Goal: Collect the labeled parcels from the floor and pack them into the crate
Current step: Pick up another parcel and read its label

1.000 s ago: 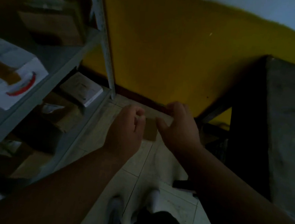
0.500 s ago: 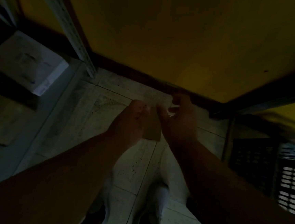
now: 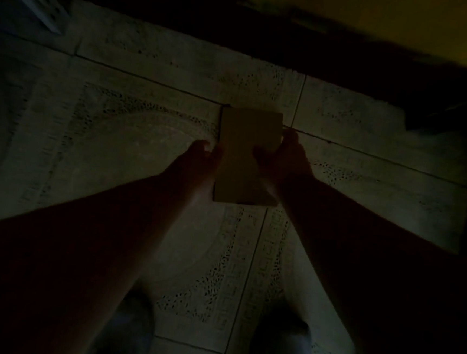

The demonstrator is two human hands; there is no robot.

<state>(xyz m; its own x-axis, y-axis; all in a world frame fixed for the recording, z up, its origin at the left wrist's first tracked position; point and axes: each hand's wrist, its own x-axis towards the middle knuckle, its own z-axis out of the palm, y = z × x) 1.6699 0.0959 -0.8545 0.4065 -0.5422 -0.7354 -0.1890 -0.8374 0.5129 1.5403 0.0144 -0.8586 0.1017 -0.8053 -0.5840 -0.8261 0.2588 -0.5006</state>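
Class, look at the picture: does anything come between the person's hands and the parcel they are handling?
Nothing visible does. The left hand and the right hand already grip the brown parcel by its two long sides, above the tiled floor. The crate is out of view.

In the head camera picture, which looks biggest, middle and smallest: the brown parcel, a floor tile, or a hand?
1. Floor tile: biggest.
2. Parcel: middle, though being nearer the camera may enlarge it.
3. Left hand and right hand: smallest, about alike. Both grip the parcel's sides.
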